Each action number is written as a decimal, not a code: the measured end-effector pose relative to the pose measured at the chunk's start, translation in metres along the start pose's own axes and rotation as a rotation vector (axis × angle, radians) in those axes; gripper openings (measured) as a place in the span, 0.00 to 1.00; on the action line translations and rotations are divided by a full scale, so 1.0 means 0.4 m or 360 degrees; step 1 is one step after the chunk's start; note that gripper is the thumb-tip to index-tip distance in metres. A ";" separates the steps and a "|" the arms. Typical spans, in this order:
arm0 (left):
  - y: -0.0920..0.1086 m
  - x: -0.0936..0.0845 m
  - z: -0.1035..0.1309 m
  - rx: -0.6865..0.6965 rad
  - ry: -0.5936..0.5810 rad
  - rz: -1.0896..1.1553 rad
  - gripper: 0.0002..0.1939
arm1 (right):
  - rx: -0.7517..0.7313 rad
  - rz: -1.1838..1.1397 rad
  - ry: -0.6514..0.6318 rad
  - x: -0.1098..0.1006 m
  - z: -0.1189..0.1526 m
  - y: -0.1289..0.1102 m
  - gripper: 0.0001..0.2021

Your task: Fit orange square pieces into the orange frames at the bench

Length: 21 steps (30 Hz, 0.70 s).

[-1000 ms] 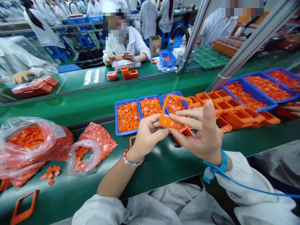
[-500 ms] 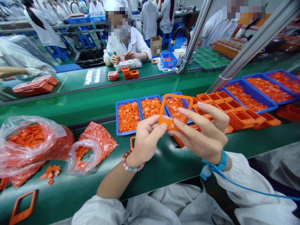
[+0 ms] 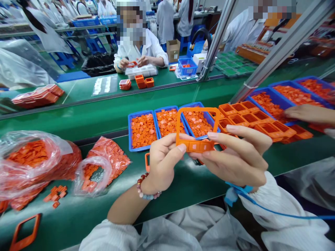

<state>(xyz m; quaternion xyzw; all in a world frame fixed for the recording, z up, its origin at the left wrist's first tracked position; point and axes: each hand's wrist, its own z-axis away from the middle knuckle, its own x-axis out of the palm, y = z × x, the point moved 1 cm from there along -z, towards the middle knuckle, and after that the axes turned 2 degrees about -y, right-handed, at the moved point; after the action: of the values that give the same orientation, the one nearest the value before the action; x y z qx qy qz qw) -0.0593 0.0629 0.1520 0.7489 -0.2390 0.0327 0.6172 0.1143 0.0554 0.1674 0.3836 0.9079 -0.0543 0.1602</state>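
An orange plastic frame (image 3: 198,146) with a large rectangular opening is held up above the bench, its wider bar at the bottom. My left hand (image 3: 162,162) pinches the lower left corner, thumb in front. At the lower right, my right hand (image 3: 235,158) has its fingertips on the frame's bottom bar and side, with the other fingers raised and bent. Two small pale spots show on the bottom bar. Behind the frame are blue trays (image 3: 129,134) of small orange pieces. Another orange frame (image 3: 147,162) lies partly hidden behind my left wrist.
Plastic bags (image 3: 61,164) of orange pieces lie on the green bench at left, near a loose frame (image 3: 26,232). Stacked frames (image 3: 248,118) stand at right by more blue trays (image 3: 282,99). A co-worker's hand (image 3: 309,113) reaches there. A metal post (image 3: 274,48) slants across. A person (image 3: 141,52) sits opposite.
The orange frame has tilted to face me more squarely and sits slightly lower. My right hand has shifted right and down. A co-worker's hand has appeared at the right-hand trays.
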 end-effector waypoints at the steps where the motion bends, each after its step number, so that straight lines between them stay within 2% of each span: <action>1: 0.000 -0.001 0.001 -0.0008 0.0002 -0.0005 0.11 | -0.0004 -0.0008 0.0008 0.000 0.001 0.002 0.12; 13: 0.011 0.010 0.003 -0.0075 0.0001 0.0025 0.09 | 0.0124 -0.0006 -0.0065 -0.008 -0.001 0.001 0.13; 21: 0.027 0.034 -0.009 -0.0096 0.0107 -0.0190 0.06 | 0.0134 -0.0150 -0.0164 -0.007 -0.003 0.004 0.13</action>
<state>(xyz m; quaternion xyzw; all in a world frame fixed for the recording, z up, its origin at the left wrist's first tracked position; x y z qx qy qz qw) -0.0505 0.0606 0.1675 0.7413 -0.1740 0.0136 0.6480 0.1170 0.0548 0.1694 0.3436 0.9124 -0.1197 0.1876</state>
